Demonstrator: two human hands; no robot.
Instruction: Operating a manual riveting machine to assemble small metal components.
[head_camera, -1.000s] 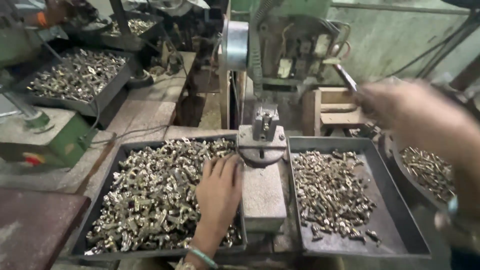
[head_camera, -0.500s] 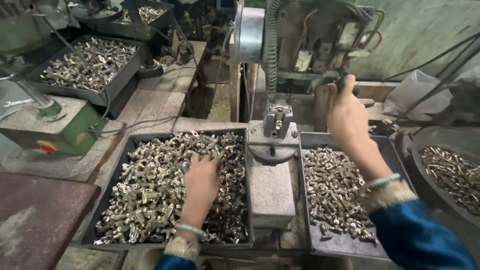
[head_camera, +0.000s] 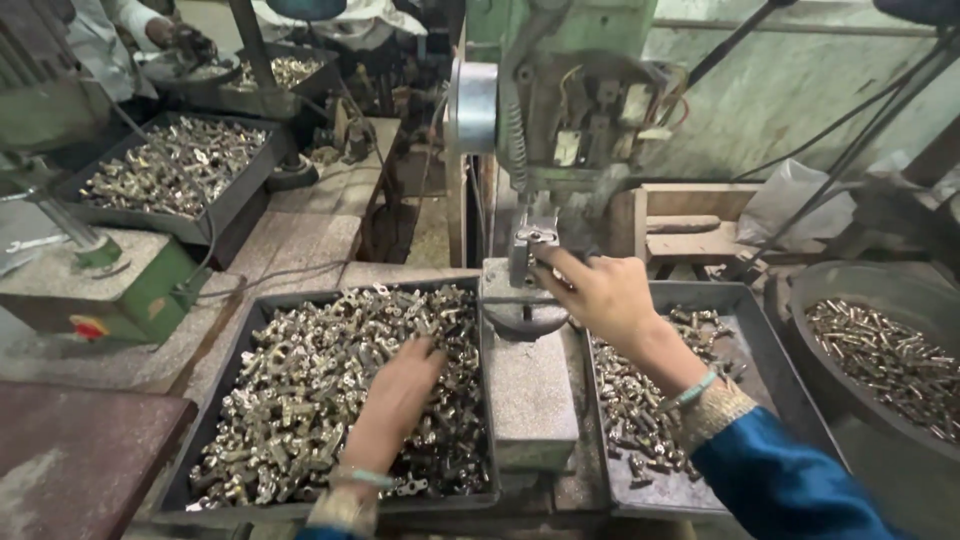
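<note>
Brass-coloured fittings (head_camera: 300, 390), small, knobbly and shiny, heaped in a dark metal tray (head_camera: 215, 345) on the bench. Left hand (head_camera: 405, 375) lies palm-down in the pile, fingers curled into the pieces; can't tell if it grips one. Right hand (head_camera: 600, 290) is at the drill press fixture (head_camera: 530, 250), fingertips pinched narrow round sth small. Second tray (head_camera: 745, 300) w/ thinner pieces sits just beside the grey block.

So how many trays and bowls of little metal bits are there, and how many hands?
Dark rectangular trays: 4
Round bowls: 1
The person's own hands: 2, left hand, right hand
Total: 7
</note>
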